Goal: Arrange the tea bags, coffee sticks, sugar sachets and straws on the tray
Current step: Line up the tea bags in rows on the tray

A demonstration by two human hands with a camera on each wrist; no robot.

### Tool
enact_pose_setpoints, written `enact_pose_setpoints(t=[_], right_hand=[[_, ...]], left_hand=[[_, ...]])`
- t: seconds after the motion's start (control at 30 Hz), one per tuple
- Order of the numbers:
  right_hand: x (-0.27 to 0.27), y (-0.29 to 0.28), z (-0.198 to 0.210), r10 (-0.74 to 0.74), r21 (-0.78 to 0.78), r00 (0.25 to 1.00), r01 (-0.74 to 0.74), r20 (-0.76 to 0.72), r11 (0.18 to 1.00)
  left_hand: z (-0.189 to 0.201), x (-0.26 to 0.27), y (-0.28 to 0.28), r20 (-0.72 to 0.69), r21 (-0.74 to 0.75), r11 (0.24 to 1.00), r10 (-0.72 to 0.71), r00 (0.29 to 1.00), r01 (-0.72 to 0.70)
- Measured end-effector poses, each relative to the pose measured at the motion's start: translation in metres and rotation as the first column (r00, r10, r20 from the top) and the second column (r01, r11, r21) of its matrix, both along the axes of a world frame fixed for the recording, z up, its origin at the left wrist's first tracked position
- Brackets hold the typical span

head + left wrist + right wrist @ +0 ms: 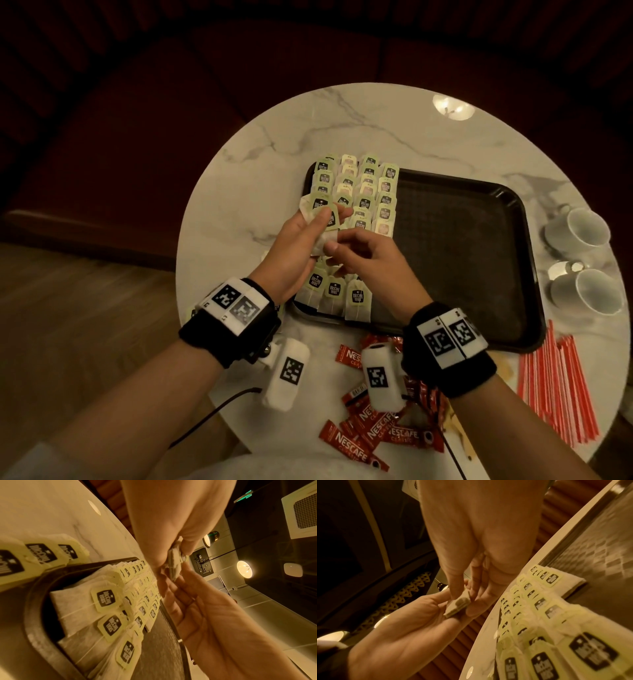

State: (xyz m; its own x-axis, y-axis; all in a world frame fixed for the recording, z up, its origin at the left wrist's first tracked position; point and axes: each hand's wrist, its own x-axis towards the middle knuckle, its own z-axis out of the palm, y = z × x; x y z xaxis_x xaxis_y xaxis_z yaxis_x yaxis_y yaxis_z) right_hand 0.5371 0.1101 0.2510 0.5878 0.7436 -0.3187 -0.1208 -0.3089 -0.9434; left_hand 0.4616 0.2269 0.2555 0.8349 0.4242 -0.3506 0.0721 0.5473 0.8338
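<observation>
A black tray [462, 246] lies on the round marble table [376, 120]. Rows of tea bags [363, 192] with pale green tags cover its left part. My left hand [320, 222] holds a small stack of tea bags [317, 204] above the tray's left edge. My right hand [334, 245] pinches the stack's white lower end between thumb and finger. In the left wrist view the held stack [175, 562] sits between both hands over the tray's tea bags [106, 599]. The right wrist view shows that stack [457, 605] pinched edge-on. Red coffee sticks [373, 431] and red straws [555, 383] lie on the table.
Two white cups [582, 229] [592, 291] stand at the table's right edge. The tray's right half [479, 274] has nothing on it. A few tea bags [42, 555] lie on the marble left of the tray. A dark sofa stands behind the table.
</observation>
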Motion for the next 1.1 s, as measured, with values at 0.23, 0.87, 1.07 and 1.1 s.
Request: enact_pose_setpoints(t=[0.23, 0.87, 1.07, 1.1], right_hand=[[0.0, 0.0, 0.004, -0.041, 0.034, 0.999, 0.04, 0.026, 0.999], [0.048, -0.052, -0.039, -0.444, -0.129, 0.896, 0.441, 0.007, 0.888], [0.05, -0.051, -0.058, -0.4, -0.319, 0.907, 0.421, 0.132, 0.85], [0.05, -0.051, -0.06, -0.397, -0.337, 0.907, 0.421, 0.142, 0.842]], left_hand=[[-0.003, 0.0, 0.002, 0.001, -0.076, 0.996, 0.052, 0.999, -0.052], [-0.007, -0.006, 0.013, -0.079, -0.14, 0.984, 0.102, 0.992, -0.112], [-0.011, -0.011, 0.011, -0.126, -0.081, 0.994, 0.067, 0.99, -0.078], [-0.011, -0.012, 0.011, -0.136, -0.073, 0.994, 0.068, 0.988, -0.079]])
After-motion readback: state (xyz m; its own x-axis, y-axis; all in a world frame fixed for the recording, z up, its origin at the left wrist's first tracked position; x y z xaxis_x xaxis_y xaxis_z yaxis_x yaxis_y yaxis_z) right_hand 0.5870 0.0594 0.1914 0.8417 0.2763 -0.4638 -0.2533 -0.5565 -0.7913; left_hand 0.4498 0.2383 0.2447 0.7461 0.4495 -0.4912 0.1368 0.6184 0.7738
